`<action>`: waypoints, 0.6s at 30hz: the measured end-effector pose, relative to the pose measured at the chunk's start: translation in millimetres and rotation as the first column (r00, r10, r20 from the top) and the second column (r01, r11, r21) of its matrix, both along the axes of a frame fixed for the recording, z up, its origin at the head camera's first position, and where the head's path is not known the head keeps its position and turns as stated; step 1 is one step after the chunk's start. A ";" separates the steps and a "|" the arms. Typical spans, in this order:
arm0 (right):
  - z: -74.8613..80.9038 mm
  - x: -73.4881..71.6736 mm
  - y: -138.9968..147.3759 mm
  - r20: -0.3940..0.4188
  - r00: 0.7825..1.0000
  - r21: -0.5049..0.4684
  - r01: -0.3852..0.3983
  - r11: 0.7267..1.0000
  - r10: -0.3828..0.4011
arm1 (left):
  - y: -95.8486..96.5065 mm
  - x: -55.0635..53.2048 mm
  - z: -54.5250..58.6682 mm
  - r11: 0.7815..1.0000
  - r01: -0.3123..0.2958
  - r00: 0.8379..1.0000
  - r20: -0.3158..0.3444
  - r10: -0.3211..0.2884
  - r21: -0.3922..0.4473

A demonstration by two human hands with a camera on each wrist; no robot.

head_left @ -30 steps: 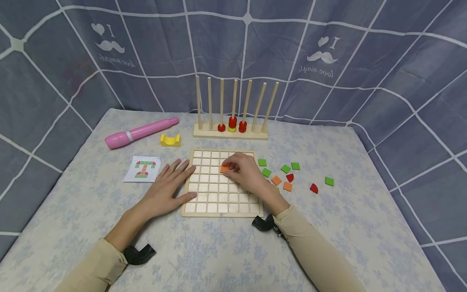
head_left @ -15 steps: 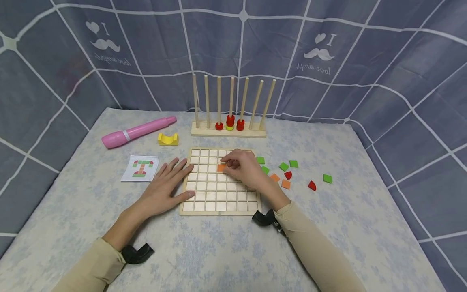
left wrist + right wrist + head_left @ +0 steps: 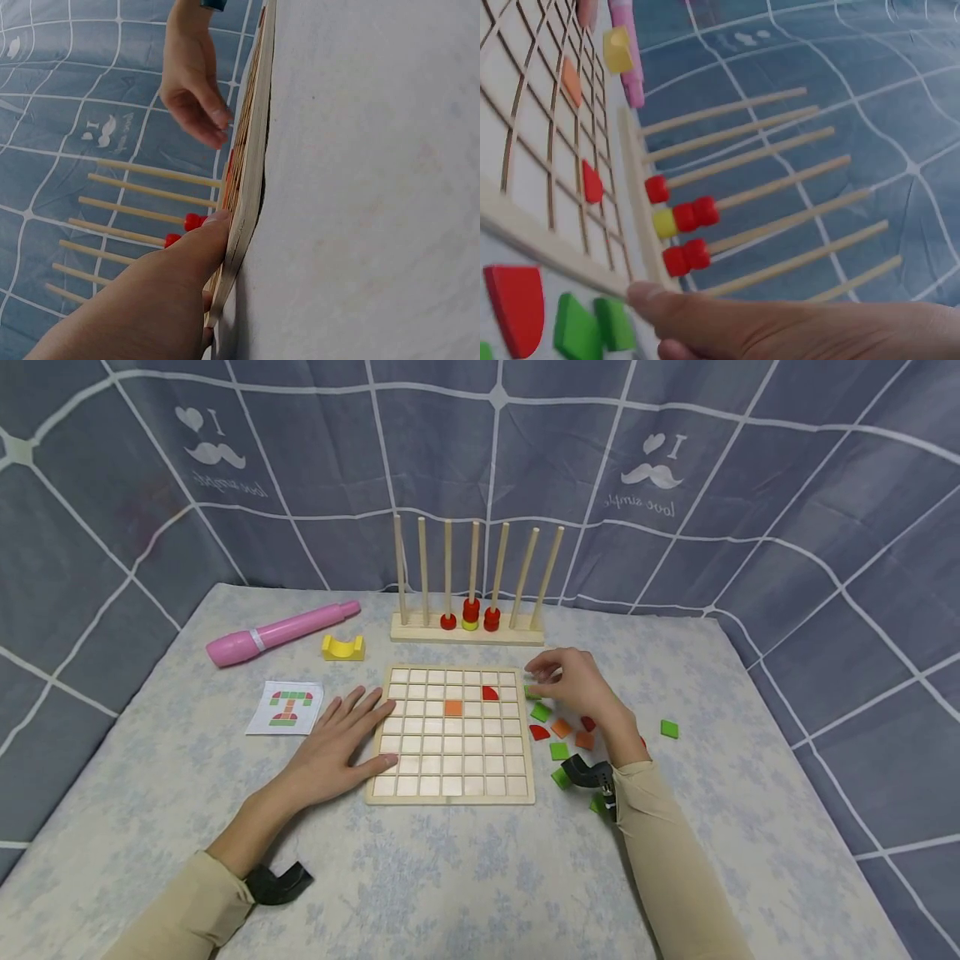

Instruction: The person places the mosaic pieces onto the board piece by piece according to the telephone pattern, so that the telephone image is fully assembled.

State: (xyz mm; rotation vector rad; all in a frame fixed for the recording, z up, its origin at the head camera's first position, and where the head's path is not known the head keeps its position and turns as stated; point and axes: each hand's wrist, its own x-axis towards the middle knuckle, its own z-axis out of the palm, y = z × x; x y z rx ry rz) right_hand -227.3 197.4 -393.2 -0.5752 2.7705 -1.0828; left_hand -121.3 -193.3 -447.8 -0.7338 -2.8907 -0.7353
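Note:
A wooden grid board (image 3: 452, 799) lies on the table. On it sit an orange square tile (image 3: 453, 707) and a red quarter-round tile (image 3: 490, 693), in separate cells. My left hand (image 3: 341, 747) rests with spread fingers on the board's left edge, thumb and fingertips touching the frame. Just off the board's upper right corner hovers my right hand (image 3: 573, 681), its fingers loosely bent and thumb apart from the index finger. Close to its thumb is a green square tile (image 3: 615, 324), lying on the table in the right wrist view. No tile shows between the fingers.
Right of the board lie loose green (image 3: 559, 751), orange (image 3: 562, 727) and red tiles (image 3: 539, 732); the right forearm hides some. A pattern card (image 3: 285, 707) lies left. Behind stand a peg rack (image 3: 467, 630) with red and yellow beads, a yellow block (image 3: 343, 649) and a pink stick (image 3: 285, 632).
My right hand has let go of the orange tile and moved right, off the board to the loose tiles. The red tile on the board is now uncovered. My left hand stays in place.

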 end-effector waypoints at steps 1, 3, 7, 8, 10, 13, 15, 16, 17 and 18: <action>-1.6 -1.3 2.3 0.015 1.000 0.024 -0.003 1.000 0.002 | 0.1 0.3 0.2 1.000 0.003 1.000 0.001 -0.003 0.003; -5.1 -3.2 4.2 0.047 0.999 0.055 -0.008 0.998 0.006 | 0.2 0.6 0.6 1.000 0.008 1.000 0.003 -0.008 0.007; -9.8 -5.5 2.5 0.039 0.999 0.087 -0.022 0.996 0.019 | -0.7 0.8 1.4 1.000 0.009 1.000 0.019 -0.010 0.009; -10.1 -5.6 2.1 0.029 0.999 0.093 -0.021 0.995 0.018 | -0.8 0.6 1.4 1.000 0.008 1.000 0.022 -0.008 0.006; -10.1 -5.4 1.9 -0.002 1.000 0.107 -0.015 0.994 0.016 | -0.9 0.4 1.5 1.000 0.007 1.000 0.024 -0.007 0.004; -10.0 -5.0 1.9 -0.054 0.998 0.109 -0.008 0.994 0.014 | -0.8 0.5 1.4 1.000 0.009 1.000 0.016 -0.009 0.008; -10.6 -3.9 0.9 -0.075 0.997 0.083 -0.013 0.996 0.019 | -0.5 0.9 1.7 1.000 0.010 1.000 0.013 -0.010 0.009; -11.1 -3.3 -0.2 -0.081 0.996 0.064 -0.024 0.998 0.029 | -0.4 1.1 1.9 1.000 0.011 1.000 0.011 -0.011 0.010; -11.4 -2.7 -2.0 -0.084 0.995 0.044 -0.042 0.998 0.045 | -0.2 1.1 2.0 1.000 0.012 1.000 0.011 -0.012 0.010; -11.7 -2.4 -4.2 -0.083 0.994 0.026 -0.063 0.998 0.065 | -0.2 1.0 1.9 1.000 0.012 1.000 0.011 -0.012 0.010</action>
